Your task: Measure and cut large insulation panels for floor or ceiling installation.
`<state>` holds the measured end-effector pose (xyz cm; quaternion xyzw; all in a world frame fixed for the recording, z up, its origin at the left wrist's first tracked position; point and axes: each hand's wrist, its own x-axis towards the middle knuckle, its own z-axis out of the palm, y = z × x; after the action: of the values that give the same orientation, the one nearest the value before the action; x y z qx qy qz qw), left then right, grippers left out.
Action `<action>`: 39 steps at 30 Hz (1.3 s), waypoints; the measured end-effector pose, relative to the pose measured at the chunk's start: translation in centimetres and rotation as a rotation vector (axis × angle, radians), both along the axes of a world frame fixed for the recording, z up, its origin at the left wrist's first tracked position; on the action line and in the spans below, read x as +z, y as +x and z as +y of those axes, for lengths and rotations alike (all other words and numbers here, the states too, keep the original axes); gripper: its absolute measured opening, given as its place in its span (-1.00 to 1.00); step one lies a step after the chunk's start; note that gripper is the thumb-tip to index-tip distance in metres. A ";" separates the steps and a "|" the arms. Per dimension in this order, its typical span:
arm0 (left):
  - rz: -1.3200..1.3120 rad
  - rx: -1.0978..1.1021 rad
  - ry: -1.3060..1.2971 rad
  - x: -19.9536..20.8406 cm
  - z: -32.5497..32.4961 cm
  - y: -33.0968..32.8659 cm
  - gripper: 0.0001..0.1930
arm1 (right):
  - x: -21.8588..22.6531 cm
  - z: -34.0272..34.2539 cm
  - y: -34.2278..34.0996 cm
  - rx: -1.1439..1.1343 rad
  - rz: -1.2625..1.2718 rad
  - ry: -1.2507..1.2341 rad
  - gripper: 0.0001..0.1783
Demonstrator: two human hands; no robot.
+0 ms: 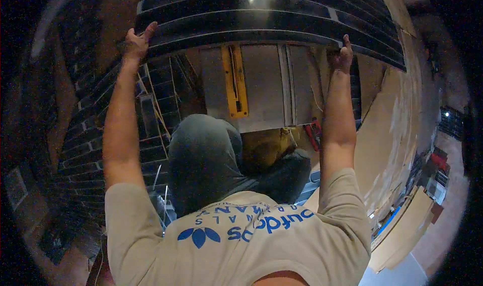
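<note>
I grip a wide, dark brick-pattern panel with pale joint lines, stretched across the top of the view. My left hand closes on its near left corner, thumb pointing up. Toward the right end of the near edge, my right hand holds on, a thumb or finger showing above the edge and the rest hidden. Both arms reach straight out. Below the panel's near edge lies a grey board, carrying a yellow slotted bar and a pale metal strip.
My bent knees are close to the board. A red tool lies by my right forearm. More dark brick-pattern panelling spreads at the left. Large brown sheets line the right, with stacked boards at the lower right.
</note>
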<state>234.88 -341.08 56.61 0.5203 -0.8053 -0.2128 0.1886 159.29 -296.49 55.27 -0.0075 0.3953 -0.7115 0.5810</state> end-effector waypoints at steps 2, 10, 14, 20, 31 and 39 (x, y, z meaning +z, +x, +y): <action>-0.193 0.147 -0.041 1.2 -0.2 9.7 0.39 | -6.4 -6.4 15.9 -0.185 0.188 -0.353 -0.55; -0.053 0.199 0.090 1.2 1.7 4.3 0.41 | -0.2 -3.4 17.7 -0.283 0.506 -0.121 -0.56; -0.039 0.183 0.063 0.8 0.0 6.3 0.41 | 0.7 -4.5 18.7 -0.296 0.362 -0.374 -0.53; -0.044 0.151 0.079 0.9 0.1 5.0 0.41 | 1.0 -4.2 16.3 -0.367 0.215 -0.166 -0.49; -0.083 0.127 0.064 -1.3 0.7 5.3 0.45 | 3.2 -3.5 20.2 -0.359 0.346 -0.230 -0.57; -0.176 0.117 -0.056 -1.7 0.0 9.3 0.47 | -0.6 -5.1 20.8 -0.259 0.272 -0.312 -0.60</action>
<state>244.18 -341.05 54.88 0.5777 -0.7925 -0.1322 0.1438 180.14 -301.58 54.67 -0.1423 0.3529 -0.8248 0.4181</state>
